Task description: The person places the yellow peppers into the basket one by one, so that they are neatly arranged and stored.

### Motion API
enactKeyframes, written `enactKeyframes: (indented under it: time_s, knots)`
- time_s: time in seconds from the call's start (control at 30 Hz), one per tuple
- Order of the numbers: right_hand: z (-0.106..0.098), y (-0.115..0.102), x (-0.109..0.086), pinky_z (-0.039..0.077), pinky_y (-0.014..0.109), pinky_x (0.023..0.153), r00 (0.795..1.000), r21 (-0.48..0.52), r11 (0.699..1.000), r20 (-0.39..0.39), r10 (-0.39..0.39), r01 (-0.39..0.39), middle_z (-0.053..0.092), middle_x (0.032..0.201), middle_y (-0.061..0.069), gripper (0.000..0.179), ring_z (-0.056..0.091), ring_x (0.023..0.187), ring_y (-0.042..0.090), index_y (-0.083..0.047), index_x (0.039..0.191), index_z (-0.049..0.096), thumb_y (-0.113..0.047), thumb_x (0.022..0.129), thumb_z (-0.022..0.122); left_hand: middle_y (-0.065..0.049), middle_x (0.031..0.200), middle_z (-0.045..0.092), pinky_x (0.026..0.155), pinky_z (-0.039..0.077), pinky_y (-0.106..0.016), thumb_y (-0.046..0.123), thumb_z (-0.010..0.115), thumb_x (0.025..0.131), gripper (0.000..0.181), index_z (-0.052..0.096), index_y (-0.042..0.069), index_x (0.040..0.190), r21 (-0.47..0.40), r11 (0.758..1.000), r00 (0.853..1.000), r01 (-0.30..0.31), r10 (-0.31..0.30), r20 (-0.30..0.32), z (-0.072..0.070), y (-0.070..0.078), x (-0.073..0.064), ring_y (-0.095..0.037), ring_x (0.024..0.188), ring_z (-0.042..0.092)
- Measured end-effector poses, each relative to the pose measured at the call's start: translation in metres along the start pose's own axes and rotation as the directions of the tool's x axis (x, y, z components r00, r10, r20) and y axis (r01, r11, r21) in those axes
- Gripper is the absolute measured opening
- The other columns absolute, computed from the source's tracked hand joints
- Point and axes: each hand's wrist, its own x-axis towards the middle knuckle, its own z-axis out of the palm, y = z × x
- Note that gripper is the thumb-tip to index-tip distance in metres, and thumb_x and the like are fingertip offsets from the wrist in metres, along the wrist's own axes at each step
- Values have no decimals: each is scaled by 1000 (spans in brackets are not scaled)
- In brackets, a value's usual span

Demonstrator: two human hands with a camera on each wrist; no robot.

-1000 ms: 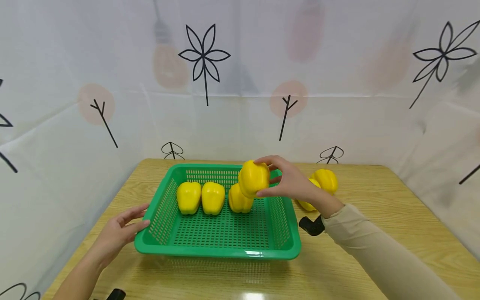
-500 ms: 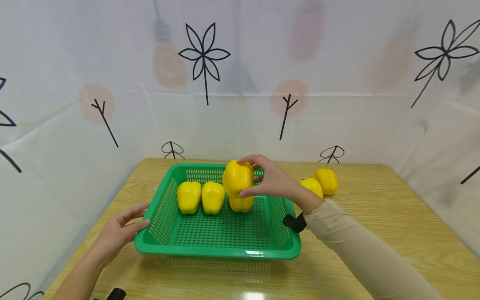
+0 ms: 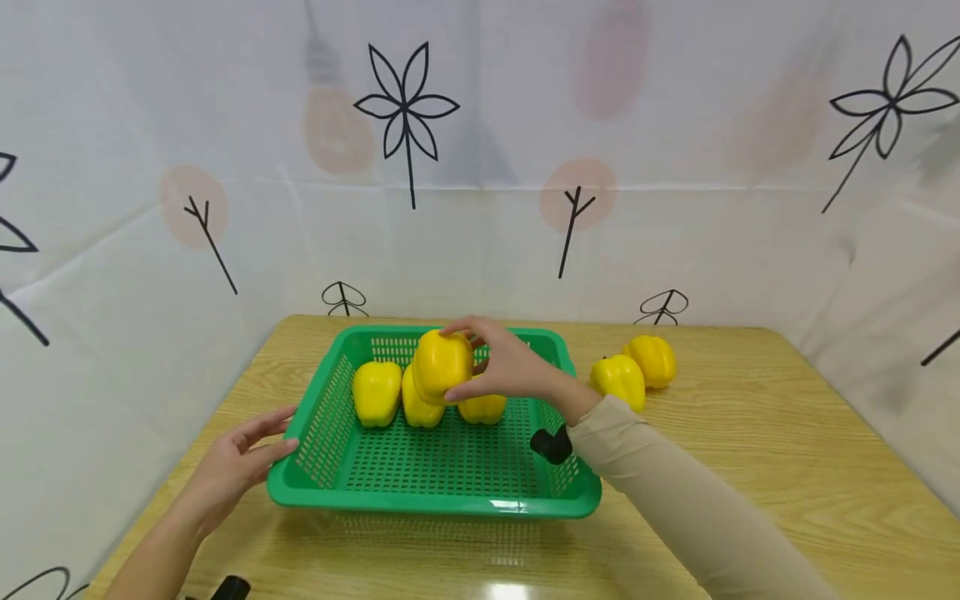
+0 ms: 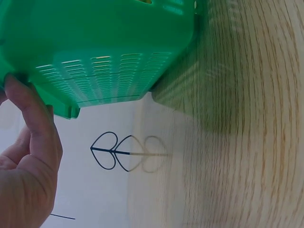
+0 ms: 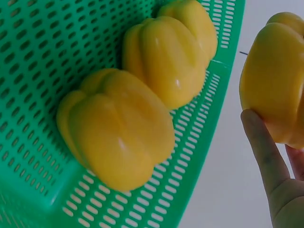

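Head view: a green basket sits on a wood-grain desk. The right hand holds a yellow pepper above the far half of the basket; its fingers and thumb are clamped on the pepper's right side. Three more peppers rest in the basket in a row: a left one, a middle one partly hidden by the held pepper, and a right one partly covered by the right hand. The left hand grips the basket's left rim, thumb over the edge, fingers at the outside. Right of the basket, two peppers lie on the desk: a near one and, just beside it, a far one. A beige sleeve covers the right forearm. Behind the desk hangs a pale backdrop with plant drawings.

Left wrist view: a bent finger of the left hand bears against the underside of the basket's rim. The slotted side wall is visible, with the desk surface at right.

Right wrist view: the held pepper is cut off by the right edge, a digit pressed to its surface. The three peppers in the basket lie along a slotted wall, well apart from the held one.
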Motion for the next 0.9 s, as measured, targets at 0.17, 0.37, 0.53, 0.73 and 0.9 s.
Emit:
enactKeyframes:
  time_s: [0.17, 0.37, 0.53, 0.73, 0.9]
  knots:
    - [9, 1, 7, 52, 28, 74, 1000, 7, 1000, 18, 22, -22, 41, 128, 5, 72, 46, 105, 25, -18, 129, 48, -24, 68, 85, -18, 138, 30, 83, 49, -29, 26, 61, 92, 64, 32, 5, 145, 1, 1000, 1000, 9, -9, -2, 0, 0, 0, -5, 100, 56]
    - [21, 3, 16, 52, 28, 71, 997, -25, 999, 66, 39, -38, 45, 123, 6, 71, 47, 103, 25, -19, 128, 48, -26, 68, 85, -18, 138, 30, 83, 49, -29, 26, 61, 92, 64, 32, 6, 145, 3, 1000, 1000, 6, -6, 0, 0, 0, 0, -4, 99, 57]
    - [29, 3, 22, 50, 29, 73, 989, -66, 997, 140, 43, -34, 47, 122, 4, 71, 49, 101, 24, -19, 128, 48, -28, 68, 84, -18, 138, 30, 83, 50, -31, 26, 61, 92, 64, 32, 7, 145, 9, 1000, 1000, 8, -8, -2, 0, 0, 0, -4, 99, 57]
    - [40, 4, 25, 48, 28, 78, 974, -91, 995, 216, 68, -49, 47, 117, 2, 70, 50, 99, 21, -20, 127, 48, -30, 68, 85, -18, 138, 31, 83, 49, -31, 26, 61, 92, 63, 32, 7, 145, 12, 1000, 1000, 4, -4, 0, 0, 0, 0, -5, 99, 57]
    - [52, 6, 26, 46, 26, 80, 962, -137, 990, 264, 75, -40, 47, 116, 0, 70, 48, 98, 18, -21, 125, 48, -32, 67, 85, -17, 138, 31, 84, 49, -32, 26, 61, 92, 63, 32, 7, 145, 21, 1000, 1000, -3, 3, 1, 0, 0, 0, -5, 100, 56]
